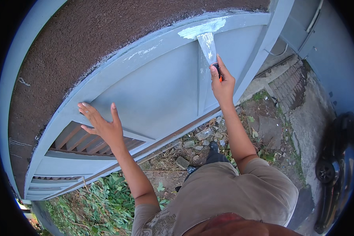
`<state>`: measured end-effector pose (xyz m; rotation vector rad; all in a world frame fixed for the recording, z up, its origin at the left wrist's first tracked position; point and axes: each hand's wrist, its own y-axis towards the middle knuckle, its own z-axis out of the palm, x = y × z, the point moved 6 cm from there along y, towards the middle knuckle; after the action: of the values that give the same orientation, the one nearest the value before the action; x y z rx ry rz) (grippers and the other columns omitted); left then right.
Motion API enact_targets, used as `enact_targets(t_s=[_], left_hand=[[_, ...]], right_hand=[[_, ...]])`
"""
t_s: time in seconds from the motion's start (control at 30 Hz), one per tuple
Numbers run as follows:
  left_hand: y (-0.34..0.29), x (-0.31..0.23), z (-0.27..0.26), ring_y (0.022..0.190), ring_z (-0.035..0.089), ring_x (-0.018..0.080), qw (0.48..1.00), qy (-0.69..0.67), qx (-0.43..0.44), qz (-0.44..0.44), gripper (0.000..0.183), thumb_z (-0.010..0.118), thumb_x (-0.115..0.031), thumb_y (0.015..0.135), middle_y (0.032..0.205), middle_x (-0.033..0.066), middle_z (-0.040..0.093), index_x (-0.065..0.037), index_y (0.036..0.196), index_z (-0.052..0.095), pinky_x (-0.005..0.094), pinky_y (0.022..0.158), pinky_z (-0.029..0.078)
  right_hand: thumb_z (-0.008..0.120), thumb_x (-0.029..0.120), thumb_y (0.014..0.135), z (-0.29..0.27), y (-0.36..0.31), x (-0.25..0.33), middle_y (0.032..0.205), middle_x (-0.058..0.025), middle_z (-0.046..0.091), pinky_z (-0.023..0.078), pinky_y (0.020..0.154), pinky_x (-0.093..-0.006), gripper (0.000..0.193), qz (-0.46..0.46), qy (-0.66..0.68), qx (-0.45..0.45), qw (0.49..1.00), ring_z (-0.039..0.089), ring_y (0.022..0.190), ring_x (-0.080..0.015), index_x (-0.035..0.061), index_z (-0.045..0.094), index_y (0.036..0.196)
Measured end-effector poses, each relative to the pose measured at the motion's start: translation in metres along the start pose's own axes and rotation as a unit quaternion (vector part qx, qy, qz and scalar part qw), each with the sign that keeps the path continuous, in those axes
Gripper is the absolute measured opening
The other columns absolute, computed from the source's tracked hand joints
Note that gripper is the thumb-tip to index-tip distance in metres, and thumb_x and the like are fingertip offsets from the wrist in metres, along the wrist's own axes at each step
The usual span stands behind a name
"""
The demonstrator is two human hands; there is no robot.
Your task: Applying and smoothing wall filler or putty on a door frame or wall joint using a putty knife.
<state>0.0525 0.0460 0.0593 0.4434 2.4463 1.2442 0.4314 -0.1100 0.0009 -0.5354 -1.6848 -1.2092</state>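
Note:
My right hand (pixel 223 84) is closed round the black and orange handle of a putty knife (pixel 207 45). White smears coat its metal blade, and the blade's end touches the grey-blue frame at the lower edge of a white putty patch (pixel 204 27). Spread fingers of my left hand (pixel 102 125) rest against the frame of the grey-blue panel (pixel 153 82), just above a slatted opening (pixel 80 141). Fainter white streaks (pixel 143 51) mark the curved frame between the two hands.
A rough brown surface (pixel 67 47) borders the frame at the upper left. Rubble (pixel 203 133) and weeds cover the ground below, with leafy plants (pixel 98 200) at lower left. A dark vehicle (pixel 334 177) stands at the right, beside a paved strip (pixel 314 110).

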Motion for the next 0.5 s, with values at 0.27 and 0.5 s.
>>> enact_targets(t_s=[0.27,0.5], left_hand=[[-0.007,-0.004,-0.001,0.155,0.013,0.0269,1.0,0.008,0.008,0.002,0.087,0.058,-0.052,0.097,0.168,0.0112,0.017,-0.008,0.16,0.019,0.0665,0.117,0.001],[0.001,0.001,0.001,0.155,0.016,0.0268,1.0,-0.006,0.01,-0.015,0.084,0.058,-0.05,0.098,0.167,0.0102,0.019,-0.009,0.16,0.021,0.0658,0.118,0.0]], right_hand=[[0.066,0.023,0.1,0.006,0.046,0.055,0.083,-0.0026,0.067,0.043,0.058,-0.0209,0.046,-0.034,0.018,-0.015,0.999,0.051,0.065,-0.0039,0.0021,0.057,0.14],[0.064,0.02,0.099,-0.018,-0.03,-0.007,0.078,-0.0007,0.061,0.044,0.056,-0.022,0.048,0.078,0.027,0.008,0.997,0.052,0.064,-0.0046,0.0016,0.053,0.142]])
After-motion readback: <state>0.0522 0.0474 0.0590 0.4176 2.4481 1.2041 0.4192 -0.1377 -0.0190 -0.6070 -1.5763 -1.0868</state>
